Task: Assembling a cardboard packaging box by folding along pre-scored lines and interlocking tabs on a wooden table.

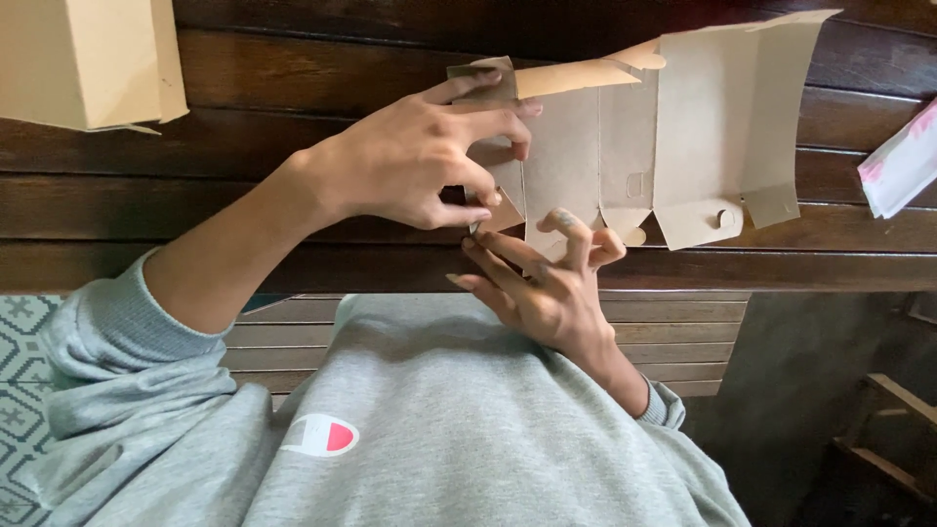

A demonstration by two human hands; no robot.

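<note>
Left hand pinching end flap of unfolded brown cardboard box blank; right hand just below, fingertips gripping blank's bottom edge, above wooden counter.

Left hand pinching; right hand fingers curled.

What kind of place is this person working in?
Probably a home or small workshop where boxes are folded by hand: a dark wooden slat table, a flat cardboard box blank in both hands, and a finished box nearby.
</note>
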